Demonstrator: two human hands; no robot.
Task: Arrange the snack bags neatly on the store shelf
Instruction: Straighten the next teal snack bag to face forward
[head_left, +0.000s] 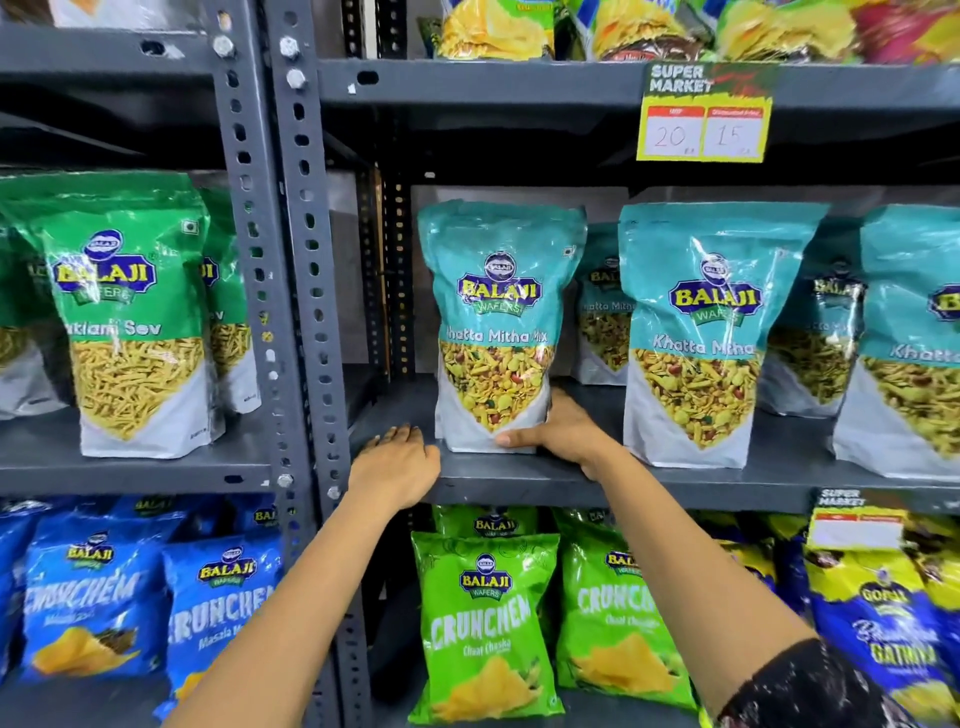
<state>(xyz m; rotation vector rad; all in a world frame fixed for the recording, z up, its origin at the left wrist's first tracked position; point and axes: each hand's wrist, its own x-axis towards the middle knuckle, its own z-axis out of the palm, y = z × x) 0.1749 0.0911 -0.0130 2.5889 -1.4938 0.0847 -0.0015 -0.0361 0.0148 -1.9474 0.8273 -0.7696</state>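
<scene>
A teal Khatta Mitha Mix bag (496, 322) stands upright at the left end of the grey middle shelf (519, 480). My right hand (558, 434) grips its lower right corner, thumb across the front. Flat on the bare shelf just left of that bag rests my left hand (397, 460), fingers apart, holding nothing. To the right a second teal bag (701, 332) stands at the front, and a third teal bag (909, 343) is cut by the frame edge. More teal bags (602, 312) stand behind them.
Perforated grey uprights (306, 270) split two shelf bays. Green sev bags (130, 312) fill the left bay. Below are blue Crunchem bags (93, 597), green Crunchem bags (488, 623) and dark blue bags (883, 623). A yellow price tag (704, 117) hangs above.
</scene>
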